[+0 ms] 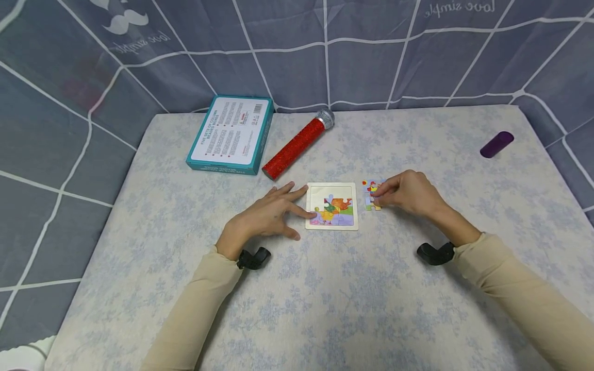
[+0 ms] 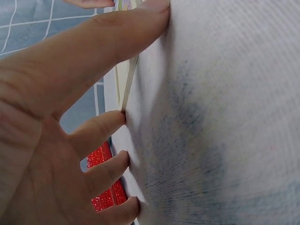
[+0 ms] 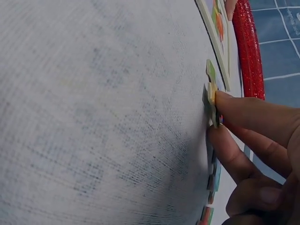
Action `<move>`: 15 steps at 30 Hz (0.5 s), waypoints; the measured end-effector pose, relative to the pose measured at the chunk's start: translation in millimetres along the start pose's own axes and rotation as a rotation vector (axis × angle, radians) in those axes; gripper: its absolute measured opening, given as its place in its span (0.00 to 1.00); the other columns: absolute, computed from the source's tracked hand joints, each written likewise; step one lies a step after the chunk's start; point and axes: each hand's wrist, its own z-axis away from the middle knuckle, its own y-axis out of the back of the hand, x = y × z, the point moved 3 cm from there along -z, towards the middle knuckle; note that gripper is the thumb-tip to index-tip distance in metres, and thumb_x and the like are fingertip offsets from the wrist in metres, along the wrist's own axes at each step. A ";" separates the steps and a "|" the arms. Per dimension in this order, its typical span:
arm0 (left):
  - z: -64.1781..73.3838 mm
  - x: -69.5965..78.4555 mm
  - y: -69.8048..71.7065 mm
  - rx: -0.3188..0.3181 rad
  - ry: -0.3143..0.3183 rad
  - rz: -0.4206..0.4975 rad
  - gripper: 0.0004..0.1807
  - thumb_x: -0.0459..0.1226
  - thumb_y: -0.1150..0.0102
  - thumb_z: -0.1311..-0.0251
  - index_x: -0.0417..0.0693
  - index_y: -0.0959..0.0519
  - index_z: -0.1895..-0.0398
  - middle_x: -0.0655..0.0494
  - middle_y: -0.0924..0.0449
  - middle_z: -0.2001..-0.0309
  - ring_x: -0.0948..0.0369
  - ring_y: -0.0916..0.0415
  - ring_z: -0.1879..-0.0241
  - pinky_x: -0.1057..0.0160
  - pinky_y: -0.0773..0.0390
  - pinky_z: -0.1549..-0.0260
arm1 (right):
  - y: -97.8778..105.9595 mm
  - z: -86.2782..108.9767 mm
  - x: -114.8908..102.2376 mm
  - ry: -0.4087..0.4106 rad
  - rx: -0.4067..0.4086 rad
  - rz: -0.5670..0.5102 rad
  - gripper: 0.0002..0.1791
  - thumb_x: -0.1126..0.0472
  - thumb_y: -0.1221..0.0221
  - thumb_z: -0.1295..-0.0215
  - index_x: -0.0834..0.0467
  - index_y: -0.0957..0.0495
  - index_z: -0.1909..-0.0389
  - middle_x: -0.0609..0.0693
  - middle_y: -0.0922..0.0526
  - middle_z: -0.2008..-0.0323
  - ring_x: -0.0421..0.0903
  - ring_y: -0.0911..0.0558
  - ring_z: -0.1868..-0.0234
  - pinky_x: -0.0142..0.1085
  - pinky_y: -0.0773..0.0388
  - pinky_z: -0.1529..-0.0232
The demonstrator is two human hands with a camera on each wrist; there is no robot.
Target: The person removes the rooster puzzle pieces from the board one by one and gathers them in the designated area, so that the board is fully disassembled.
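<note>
A small square wooden puzzle tray (image 1: 330,184) lies mid-table, its lower part and right middle filled with colourful jigsaw pieces showing an animal picture. My left hand (image 1: 269,212) is spread at its left side, index finger over the filled part and another finger at the rim's upper left corner. Just right of the tray, my right hand (image 1: 410,193) pinches a jigsaw piece (image 3: 212,96) between thumb and finger, low over the table. Loose pieces (image 1: 369,184) lie beside and partly beneath those fingers, so some are hidden.
Behind the tray lies a red glittery microphone (image 1: 294,148) with a silver head. A teal and white box (image 1: 232,133) sits at the back left. A purple cylinder (image 1: 497,145) lies at the far right. Blue tile-patterned cloth (image 1: 292,72) hangs behind the table.
</note>
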 end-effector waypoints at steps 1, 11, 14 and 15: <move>-0.2 -0.1 0.0 0.001 -0.002 -0.001 0.34 0.43 0.22 0.54 0.63 0.21 0.40 0.54 0.52 0.23 0.50 0.66 0.23 0.43 0.64 0.28 | 0.2 0.0 -0.3 -0.002 0.001 0.008 0.10 0.54 0.28 0.47 0.51 0.11 0.63 0.48 0.12 0.63 0.46 0.24 0.64 0.39 0.33 0.67; -0.8 0.4 0.5 0.003 -0.013 0.007 0.34 0.43 0.22 0.55 0.62 0.21 0.40 0.54 0.52 0.23 0.50 0.66 0.23 0.42 0.65 0.28 | 0.1 0.8 -0.7 -0.007 0.003 0.049 0.02 0.56 0.30 0.47 0.49 0.12 0.72 0.43 0.14 0.70 0.46 0.26 0.67 0.38 0.32 0.69; -1.0 0.3 0.0 0.003 -0.008 0.008 0.34 0.43 0.22 0.55 0.62 0.21 0.40 0.54 0.52 0.23 0.50 0.66 0.23 0.42 0.65 0.28 | -0.1 0.8 -1.2 0.011 0.001 0.046 0.02 0.58 0.30 0.47 0.50 0.12 0.72 0.44 0.14 0.70 0.46 0.26 0.67 0.38 0.32 0.69; -0.9 0.2 -0.2 0.004 -0.007 0.008 0.34 0.43 0.22 0.55 0.62 0.21 0.40 0.53 0.52 0.23 0.50 0.66 0.23 0.42 0.65 0.28 | 0.0 1.0 -1.4 0.015 0.001 0.046 0.02 0.58 0.30 0.46 0.50 0.12 0.72 0.44 0.14 0.70 0.46 0.26 0.68 0.38 0.32 0.69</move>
